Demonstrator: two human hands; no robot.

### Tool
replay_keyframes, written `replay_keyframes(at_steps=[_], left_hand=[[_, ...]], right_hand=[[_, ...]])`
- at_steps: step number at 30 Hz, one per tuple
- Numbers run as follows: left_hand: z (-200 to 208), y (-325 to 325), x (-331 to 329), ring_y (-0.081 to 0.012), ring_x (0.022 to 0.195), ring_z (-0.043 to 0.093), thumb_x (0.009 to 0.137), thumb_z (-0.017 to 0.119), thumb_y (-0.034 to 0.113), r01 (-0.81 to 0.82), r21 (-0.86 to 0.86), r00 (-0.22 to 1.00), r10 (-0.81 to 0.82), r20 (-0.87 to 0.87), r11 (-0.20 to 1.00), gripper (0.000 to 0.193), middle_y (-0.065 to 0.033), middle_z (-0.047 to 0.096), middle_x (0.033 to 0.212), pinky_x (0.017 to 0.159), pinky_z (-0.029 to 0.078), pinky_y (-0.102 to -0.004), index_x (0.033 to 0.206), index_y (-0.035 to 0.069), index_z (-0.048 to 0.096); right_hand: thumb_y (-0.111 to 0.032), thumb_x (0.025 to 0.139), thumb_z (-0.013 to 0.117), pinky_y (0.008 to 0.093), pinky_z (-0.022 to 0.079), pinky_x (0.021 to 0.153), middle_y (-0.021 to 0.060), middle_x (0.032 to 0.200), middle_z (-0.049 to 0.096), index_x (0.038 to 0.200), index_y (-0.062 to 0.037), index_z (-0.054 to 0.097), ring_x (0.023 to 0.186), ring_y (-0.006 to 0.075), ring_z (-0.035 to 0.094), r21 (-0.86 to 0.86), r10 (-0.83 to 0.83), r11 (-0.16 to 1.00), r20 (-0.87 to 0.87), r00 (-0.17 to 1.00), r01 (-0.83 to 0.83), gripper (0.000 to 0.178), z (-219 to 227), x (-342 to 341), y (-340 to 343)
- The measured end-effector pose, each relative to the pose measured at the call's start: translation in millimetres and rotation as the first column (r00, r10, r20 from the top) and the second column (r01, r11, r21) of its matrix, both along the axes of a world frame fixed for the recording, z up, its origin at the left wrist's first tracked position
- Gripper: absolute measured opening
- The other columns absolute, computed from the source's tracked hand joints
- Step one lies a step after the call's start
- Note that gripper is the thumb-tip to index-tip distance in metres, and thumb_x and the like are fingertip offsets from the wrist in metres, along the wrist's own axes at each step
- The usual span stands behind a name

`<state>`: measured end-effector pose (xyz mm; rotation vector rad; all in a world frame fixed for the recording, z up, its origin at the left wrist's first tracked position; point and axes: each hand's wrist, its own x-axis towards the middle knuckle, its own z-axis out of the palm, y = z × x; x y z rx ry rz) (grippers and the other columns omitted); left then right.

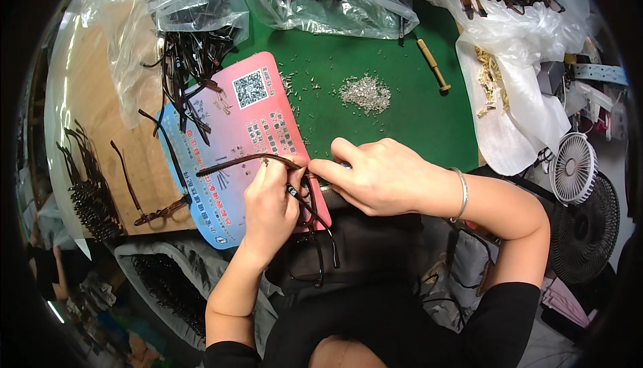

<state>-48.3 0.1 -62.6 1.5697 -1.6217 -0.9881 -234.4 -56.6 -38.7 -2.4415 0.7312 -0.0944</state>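
Note:
Dark brown eyeglasses (pixel 311 214) are held in my left hand (pixel 269 197), whose fingers are closed around them near the hinge. One long temple arm (pixel 248 158) sticks out to the left over a pink and blue printed mat (pixel 281 127); other dark arms hang down below the hand. My right hand (pixel 375 174) is curled closed, with thumb and fingertips meeting the glasses at the same spot. A small dark end shows between its fingers, but what it grips is mostly hidden. A few tiny screws and pins lie on the mat.
Beyond my hands, a heap of small silver screws (pixel 365 93) lies on the green mat (pixel 415 127), with a brass-coloured screwdriver (pixel 434 65) farther right. Loose temple arms (pixel 187 66) and plastic bags (pixel 328 6) ring the far side. Glasses (pixel 157 214) lie left; a small white fan (pixel 573 168) stands right.

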Motion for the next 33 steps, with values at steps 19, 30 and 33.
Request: replay_keyframes(at_steps=[19, 30, 33], left_hand=[[-5.9, 5.4, -2.3, -0.0227, 0.060, 0.059, 0.074, 0.051, -0.013, -0.080, -0.036, 0.997, 0.079, -0.007, 0.996, 0.025, -0.0109, 0.058, 0.074, 0.056, 0.048, -0.0306, 0.093, 0.001, 0.059], [-2.7, -32.7, 13.5, -0.0187, 0.082, 0.062, 0.091, 0.046, 0.000, -0.180, -0.230, 0.983, 0.167, -0.074, 0.956, 0.034, -0.0151, 0.057, 0.109, 0.069, 0.050, -0.0280, 0.125, 0.000, 0.048], [16.1, 1.2, 28.1, -0.0149, 0.088, 0.059, 0.095, 0.042, 0.005, -0.164, -0.045, 0.957, 0.148, -0.248, 0.985, 0.039, -0.0139, 0.051, 0.109, 0.072, 0.051, -0.0244, 0.135, 0.004, 0.041]], right_hand=[[-0.012, 0.076, 0.058, 0.0367, 0.048, 0.043, 0.0128, 0.076, 0.048, 0.094, -0.0031, 0.051, 0.051, 0.0256, 0.058, -0.143, 0.004, 0.990, 0.112, 0.994, 0.012, 0.021, -11.0, -0.2, 3.7], [-0.024, 0.078, 0.066, 0.0334, 0.049, 0.046, 0.0133, 0.088, 0.048, 0.118, -0.0076, 0.051, 0.056, 0.0235, 0.059, -0.058, -0.163, 0.985, -0.047, 0.985, 0.160, 0.046, 9.4, -15.0, 21.5], [-0.018, 0.081, 0.061, 0.0369, 0.051, 0.055, 0.0145, 0.089, 0.046, 0.119, -0.0074, 0.048, 0.065, 0.0282, 0.060, 0.130, -0.280, 0.950, -0.054, 0.958, 0.285, 0.041, 20.2, -25.5, 18.7]])
